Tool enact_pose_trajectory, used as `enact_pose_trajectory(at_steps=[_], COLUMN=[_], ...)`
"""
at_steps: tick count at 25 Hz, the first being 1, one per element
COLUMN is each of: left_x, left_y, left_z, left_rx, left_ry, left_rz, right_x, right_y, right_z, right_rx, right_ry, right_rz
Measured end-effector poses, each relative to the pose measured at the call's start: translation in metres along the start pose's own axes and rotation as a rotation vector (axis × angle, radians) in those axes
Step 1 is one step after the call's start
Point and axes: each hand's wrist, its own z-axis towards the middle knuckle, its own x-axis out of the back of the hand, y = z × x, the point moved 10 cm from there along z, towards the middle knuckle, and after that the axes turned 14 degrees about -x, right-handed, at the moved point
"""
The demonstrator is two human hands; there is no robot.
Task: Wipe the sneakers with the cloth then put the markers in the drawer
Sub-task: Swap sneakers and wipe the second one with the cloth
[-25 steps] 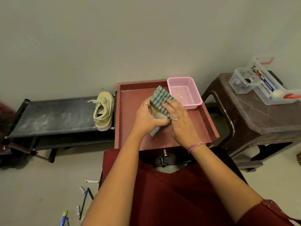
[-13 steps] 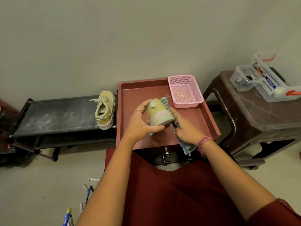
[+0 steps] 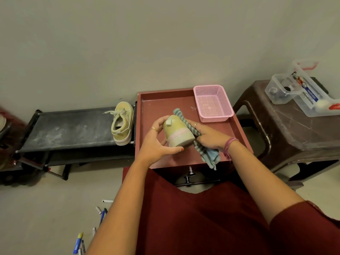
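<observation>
Left hand (image 3: 156,142) grips a yellow-green sneaker (image 3: 177,132) by the heel end, fingers curled round it, thumb under the sole edge, held above the red tray-top cabinet (image 3: 145,126). Right hand (image 3: 209,136) clamped on a striped cloth (image 3: 200,144), pressing it against the sneaker's right side; loose end of cloth hangs over the cabinet's front edge. Second sneaker (image 3: 122,123) sits laces-up on the black rack (image 3: 73,129) just left of the cabinet, touching the rack's right end. Pink mesh basket (image 3: 213,103) in the cabinet's back-right corner. Markers (image 3: 100,216) scattered on the floor left-front of the cabinet, near the left forearm. Drawer knob (image 3: 190,170) visible on the cabinet front; can't tell whether the drawer is shut. Brown stool (image 3: 287,133) right of the cabinet carries clear plastic boxes (image 3: 301,92)
</observation>
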Motion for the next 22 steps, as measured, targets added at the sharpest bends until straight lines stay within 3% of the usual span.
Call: enact_pose_trajectory(at_steps=[3,7,9,12,15,19,22], left_x=[0.001,0.005,0.007,0.015,0.02,0.016,0.008], left_y=[-0.001,-0.001,-0.003,-0.006,-0.007,-0.011,-0.02], left_z=[0.0,0.003,0.003,0.002,-0.001,0.0,-0.001], left_rx=[0.0,0.001,0.003,-0.002,-0.004,-0.026,-0.036], left_ry=[-0.012,0.019,0.04,0.083,0.119,0.156,0.203], left_rz=[-0.025,-0.065,-0.07,-0.067,-0.095,-0.122,-0.159], right_x=[-0.005,-0.021,-0.019,-0.013,-0.036,-0.023,-0.005], right_y=[-0.015,-0.06,-0.062,-0.015,0.026,0.012,-0.029], right_z=[-0.008,-0.039,-0.041,-0.006,0.018,0.007,-0.022], right_rx=[0.04,0.3,0.374,0.195,0.013,0.004,0.216], right_ry=[0.083,0.289,0.391,0.323,0.186,0.195,0.348], right_rz=[-0.049,-0.273,-0.224,0.066,0.087,0.193,0.041])
